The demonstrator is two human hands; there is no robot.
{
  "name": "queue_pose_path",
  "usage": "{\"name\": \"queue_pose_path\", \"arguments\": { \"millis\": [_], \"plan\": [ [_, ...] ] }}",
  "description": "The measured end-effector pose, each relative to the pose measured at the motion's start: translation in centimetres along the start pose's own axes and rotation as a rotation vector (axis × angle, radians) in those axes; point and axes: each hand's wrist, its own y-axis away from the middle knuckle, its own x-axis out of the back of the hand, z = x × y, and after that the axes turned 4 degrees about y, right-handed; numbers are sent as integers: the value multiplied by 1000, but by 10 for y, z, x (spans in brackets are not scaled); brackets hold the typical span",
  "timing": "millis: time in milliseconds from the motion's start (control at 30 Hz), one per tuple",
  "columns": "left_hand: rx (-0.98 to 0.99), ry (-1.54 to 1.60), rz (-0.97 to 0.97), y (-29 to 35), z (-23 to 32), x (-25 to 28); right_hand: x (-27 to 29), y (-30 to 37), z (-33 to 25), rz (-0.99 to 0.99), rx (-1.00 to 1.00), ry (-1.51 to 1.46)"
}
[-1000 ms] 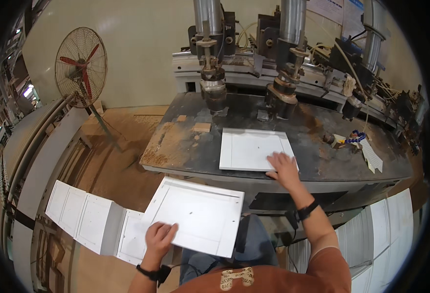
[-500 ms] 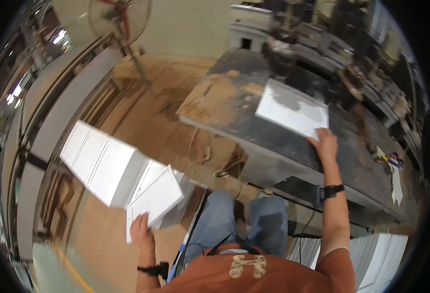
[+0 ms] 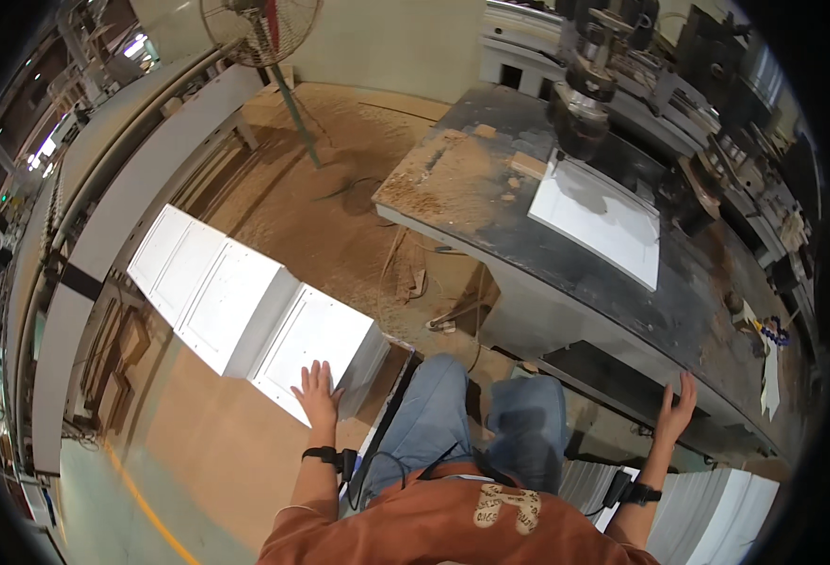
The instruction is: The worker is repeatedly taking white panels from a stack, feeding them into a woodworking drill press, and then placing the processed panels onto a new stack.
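Note:
On the left, my left hand lies with its fingers spread on the top of a stack of white panels. The uppermost panel sits squarely on that stack. A taller white stack stands just beyond it. My right hand is in the air by the front edge of the dark machine table, its fingers apart and nothing in them. One white panel lies flat on this table, below the machine's spindle head and apart from my right hand.
Sawdust and wood scraps cover the table's left part. More sawdust coats the floor, where hoses lie. A pedestal fan stands at the back. A long conveyor frame runs along the left. White panels stand stacked at lower right.
My right hand has let go of the panel on the table and drawn back toward me. The tilted panel at my left hand now lies flat on its stack, and that hand rests on top.

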Motion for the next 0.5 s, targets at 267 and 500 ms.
{"name": "queue_pose_path", "arguments": {
  "millis": [267,500],
  "plan": [
    [29,213,-72,-24,-26,-7,-12,275,135,-751,-1063,526],
    [-718,524,157,-85,174,61,5,330,97,-436,-832,582]
  ]
}}
